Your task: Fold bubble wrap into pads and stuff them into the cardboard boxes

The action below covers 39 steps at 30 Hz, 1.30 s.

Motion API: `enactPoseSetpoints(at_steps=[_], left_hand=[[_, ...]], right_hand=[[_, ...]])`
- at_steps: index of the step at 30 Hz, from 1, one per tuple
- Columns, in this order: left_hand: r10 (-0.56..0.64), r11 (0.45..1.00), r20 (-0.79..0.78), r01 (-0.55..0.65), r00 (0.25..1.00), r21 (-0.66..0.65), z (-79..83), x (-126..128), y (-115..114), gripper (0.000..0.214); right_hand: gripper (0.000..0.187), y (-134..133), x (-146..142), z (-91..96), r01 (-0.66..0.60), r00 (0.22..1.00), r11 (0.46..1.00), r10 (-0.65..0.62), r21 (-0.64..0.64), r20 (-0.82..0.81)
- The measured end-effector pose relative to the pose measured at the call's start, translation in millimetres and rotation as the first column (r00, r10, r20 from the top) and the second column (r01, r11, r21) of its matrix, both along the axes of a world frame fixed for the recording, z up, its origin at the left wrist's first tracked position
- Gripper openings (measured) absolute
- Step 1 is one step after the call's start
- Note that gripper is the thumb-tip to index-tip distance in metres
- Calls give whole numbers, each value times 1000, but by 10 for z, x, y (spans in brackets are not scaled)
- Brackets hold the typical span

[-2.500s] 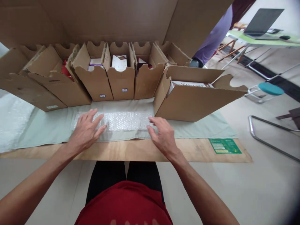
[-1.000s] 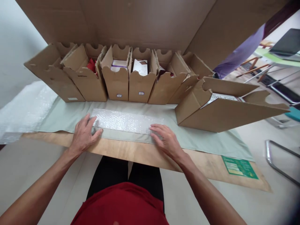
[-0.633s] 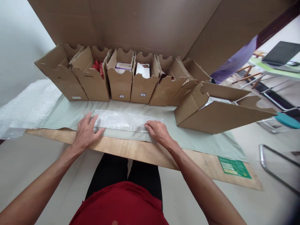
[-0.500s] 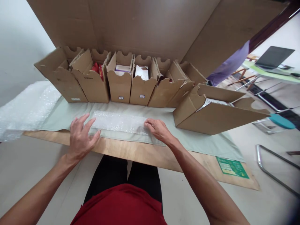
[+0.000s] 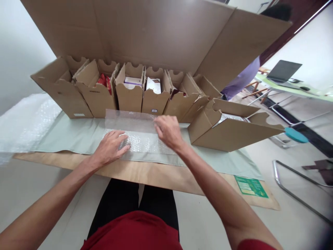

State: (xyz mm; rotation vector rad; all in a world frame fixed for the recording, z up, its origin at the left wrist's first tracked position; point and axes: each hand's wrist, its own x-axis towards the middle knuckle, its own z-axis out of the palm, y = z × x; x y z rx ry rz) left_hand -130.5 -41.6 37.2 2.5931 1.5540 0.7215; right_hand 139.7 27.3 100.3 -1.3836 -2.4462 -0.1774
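The left hand point(image 5: 110, 147), fingers loosely spread and gripping nothing, lies over the left part of the bubble wrap point(image 5: 142, 143) on the green cloth point(image 5: 70, 136); the right hand point(image 5: 168, 130), fingers curled together, pinches the wrap's lifted layer before the cardboard boxes point(image 5: 130, 99).

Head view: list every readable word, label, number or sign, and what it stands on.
"Su...", possibly "Super": white printed box in the rightmost brown cardboard holder; the rest is blurred.
Too small or blurred to read:
White rectangular sticker, leftmost brown cardboard holder.
Dark print, second holder from left.
Faint sticker, third holder, behind clear bubble wrap.
Small white-and-dark sticker, fourth holder.
Green rectangular sheet, pale wooden tabletop.
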Motion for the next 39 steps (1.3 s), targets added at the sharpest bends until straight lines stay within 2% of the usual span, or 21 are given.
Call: enactPoseSetpoints(at_steps=[4, 6, 8, 12, 16, 19, 22, 23, 26, 29, 31, 33, 35, 39], left_hand=[[-9, 996, -27, 7, 1000, -88, -67, -62, 44, 33], [10, 995, -36, -13, 999, -97, -73, -60, 42, 32], [19, 994, -57, -25, 998, -103, -57, -61, 22, 33], [2, 992, -93, -13, 996, -122, -2, -91, -84, 35], [-12, 992, -119, -3, 993, -126, 32, -115, -250, 35], [-36, 987, -154, 11, 987, -162, 54, -134, -414, 31], [-88, 971, -158, 49, 983, -235, 106, -159, -559, 26], [-105, 967, -146, 66, 984, -247, 133, -154, -578, 26], [-129, 977, -85, 112, 988, -181, 224, -38, -483, 30], [-145, 988, -69, 141, 987, -63, 258, 217, -191, 32], [-163, 986, -127, 157, 978, -59, 204, 374, 16, 32], [-173, 980, -205, 149, 963, -128, 90, 450, 143, 40], [-160, 973, -266, 106, 951, -204, -51, 425, 154, 50], [-62, 973, -303, -10, 951, -229, -237, 164, -61, 58]], right_hand=[[16, -467, 178, -459, -78, 997, 976, 73, -202, -33], [16, -576, 248, -583, -74, 996, 966, 62, -249, -56], [17, -637, 289, -628, -82, 994, 962, 62, -259, -86], [18, -741, 320, -593, -132, 985, 949, 93, -286, -146], [17, -858, 348, -513, -127, 978, 919, 53, -374, -203], [16, -947, 411, -426, -163, 972, 877, 64, -451, -227], [18, -994, 520, -337, -247, 951, 812, 97, -529, -294], [18, -986, 554, -317, -256, 942, 808, 85, -530, -325], [17, -875, 592, -324, -182, 931, 880, 10, -439, -366], [28, -706, 500, -436, -66, 964, 937, -28, -343, -264], [38, -632, 410, -539, -26, 991, 947, -18, -321, -134], [45, -611, 352, -626, -21, 1000, 948, 16, -317, -18], [50, -628, 355, -674, -29, 998, 944, 47, -327, 48], [54, -693, 550, -685, -10, 995, 933, 43, -360, 85]])
